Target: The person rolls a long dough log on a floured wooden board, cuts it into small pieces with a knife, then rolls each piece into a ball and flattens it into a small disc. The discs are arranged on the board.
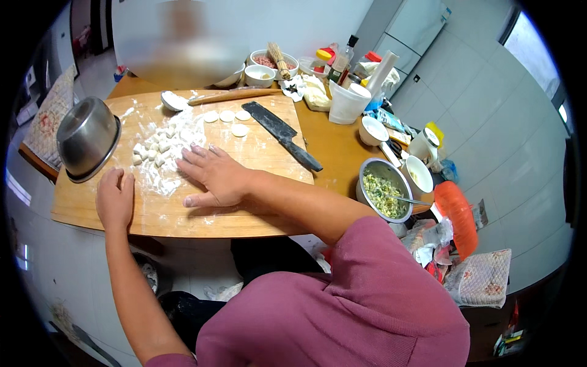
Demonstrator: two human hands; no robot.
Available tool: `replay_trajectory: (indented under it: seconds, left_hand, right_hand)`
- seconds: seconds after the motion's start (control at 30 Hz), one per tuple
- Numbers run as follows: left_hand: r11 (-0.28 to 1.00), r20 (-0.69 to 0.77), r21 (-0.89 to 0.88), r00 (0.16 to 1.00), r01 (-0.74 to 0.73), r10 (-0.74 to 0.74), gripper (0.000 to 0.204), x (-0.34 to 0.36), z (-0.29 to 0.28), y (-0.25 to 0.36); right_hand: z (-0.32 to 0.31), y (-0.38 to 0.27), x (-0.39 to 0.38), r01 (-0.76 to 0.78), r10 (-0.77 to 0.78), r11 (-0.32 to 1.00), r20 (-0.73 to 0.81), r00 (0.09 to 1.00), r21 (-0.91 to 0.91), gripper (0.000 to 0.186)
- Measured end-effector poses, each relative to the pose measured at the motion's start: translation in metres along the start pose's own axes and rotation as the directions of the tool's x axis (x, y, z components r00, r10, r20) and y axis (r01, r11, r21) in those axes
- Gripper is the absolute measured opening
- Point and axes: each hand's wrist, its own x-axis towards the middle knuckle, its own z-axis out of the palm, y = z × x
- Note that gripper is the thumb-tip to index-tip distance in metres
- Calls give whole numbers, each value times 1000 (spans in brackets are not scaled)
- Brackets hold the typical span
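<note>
My right hand (217, 176) lies spread out on the wooden board (257, 217), its fingertips at the edge of a pile of small floured dough pieces (160, 145). Flour whitens its fingers. My left hand (115, 199) rests on the board's left part, its thumb a little apart from the fingers and nothing seen in it. Beside it stands an upturned metal bowl (87, 137). Several flattened dough discs (239, 130) lie beyond my right hand, near a dark cleaver (275, 129). A rolling pin (235, 96) lies along the far edge, next to a flour-filled scoop (175, 101).
A metal bowl of chopped green-and-yellow filling (384, 191) with a spoon stands at the right. White bowls (259, 76), bottles (343, 59) and a plastic jug (350, 101) crowd the table's far side. A blurred person (186, 49) is across the table.
</note>
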Motion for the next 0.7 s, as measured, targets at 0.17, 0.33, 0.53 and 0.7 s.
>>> replay_trajectory:
  seconds: [0.17, 0.33, 0.53, 0.7]
  left_hand:
    - [991, -46, 127, 998, -36, 42, 40, -12, -4, -13]
    - [996, 24, 84, 999, -35, 34, 38, -4, -7, 7]
    - [998, -23, 51, 999, 25, -24, 39, -9, -10, 5]
    - [998, -41, 53, 998, 45, -43, 42, -7, -7, 4]
  right_hand:
    - [-7, -31, -1, -26, 31, 995, 56, 998, -95, 104]
    - [7, 24, 16, -133, 112, 948, 90, 990, 288, 82]
    - [-34, 34, 51, 27, 187, 918, -494, 849, 395, 50]
    - [4, 25, 68, -6, -87, 992, -711, 698, -127, 41]
